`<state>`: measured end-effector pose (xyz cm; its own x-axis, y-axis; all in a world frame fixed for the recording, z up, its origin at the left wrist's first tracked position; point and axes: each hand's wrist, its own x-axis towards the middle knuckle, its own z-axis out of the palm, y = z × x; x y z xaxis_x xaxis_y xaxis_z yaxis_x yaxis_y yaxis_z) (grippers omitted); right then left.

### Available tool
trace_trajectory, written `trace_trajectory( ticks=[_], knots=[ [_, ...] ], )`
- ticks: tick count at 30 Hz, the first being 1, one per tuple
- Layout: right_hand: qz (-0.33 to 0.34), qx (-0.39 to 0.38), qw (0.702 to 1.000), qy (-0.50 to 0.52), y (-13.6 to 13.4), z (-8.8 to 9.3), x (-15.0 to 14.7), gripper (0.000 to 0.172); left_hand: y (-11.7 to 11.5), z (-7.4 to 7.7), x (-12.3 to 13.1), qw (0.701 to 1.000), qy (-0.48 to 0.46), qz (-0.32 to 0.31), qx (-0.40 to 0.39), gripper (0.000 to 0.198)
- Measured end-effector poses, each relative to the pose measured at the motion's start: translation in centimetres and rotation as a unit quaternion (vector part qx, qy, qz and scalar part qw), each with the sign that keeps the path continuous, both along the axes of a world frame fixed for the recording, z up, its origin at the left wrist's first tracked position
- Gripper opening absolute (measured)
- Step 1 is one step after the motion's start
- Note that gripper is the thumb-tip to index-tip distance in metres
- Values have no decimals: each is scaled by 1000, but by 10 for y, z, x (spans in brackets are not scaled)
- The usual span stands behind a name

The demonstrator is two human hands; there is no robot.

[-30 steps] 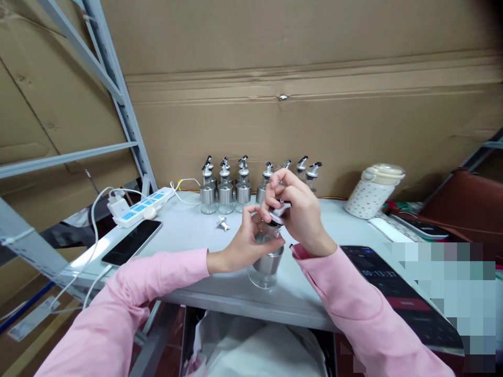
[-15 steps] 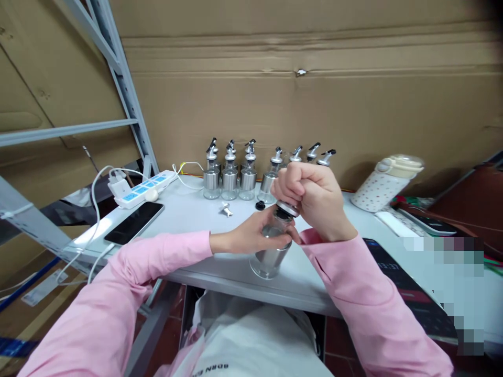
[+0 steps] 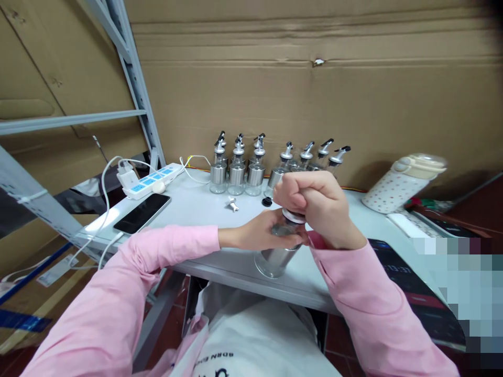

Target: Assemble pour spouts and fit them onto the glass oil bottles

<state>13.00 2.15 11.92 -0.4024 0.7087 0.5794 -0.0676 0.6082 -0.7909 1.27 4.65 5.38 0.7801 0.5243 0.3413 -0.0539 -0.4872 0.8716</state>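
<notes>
My left hand [image 3: 263, 235] is wrapped round a small glass bottle [image 3: 275, 260] with a steel band, held tilted just above the near edge of the white table [image 3: 196, 209]. My right hand [image 3: 314, 201] is a closed fist on the bottle's pourer cap [image 3: 294, 215], whose silver collar shows below my fingers. Behind, against the cardboard wall, stand several finished bottles with spout caps [image 3: 238, 170]. A loose spout piece [image 3: 233, 204] and a black stopper [image 3: 267, 202] lie on the table in front of them.
A black phone [image 3: 142, 212] and a white power strip [image 3: 153, 180] with cables lie at the left. At the right are a dotted white flask [image 3: 398, 183] and a dark screen showing a timer [image 3: 396, 272]. A white bag [image 3: 251, 340] sits below the table edge. A metal rack frame [image 3: 133, 78] rises left.
My right hand has gone from fingertips on the cap to a closed fist pressed down on it. The bottle has tilted more toward the right.
</notes>
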Motion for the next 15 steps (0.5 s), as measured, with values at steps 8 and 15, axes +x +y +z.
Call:
trace_trajectory(
  ticks=[8, 15],
  knots=[
    [-53, 39, 998, -16, -5, -7, 0, 18, 5, -16, 4, 998, -53, 23, -8, 19],
    [-145, 71, 986, 44, 2, -19, 2, 15, 25, -47, 5, 999, -25, -20, -32, 65]
  ],
)
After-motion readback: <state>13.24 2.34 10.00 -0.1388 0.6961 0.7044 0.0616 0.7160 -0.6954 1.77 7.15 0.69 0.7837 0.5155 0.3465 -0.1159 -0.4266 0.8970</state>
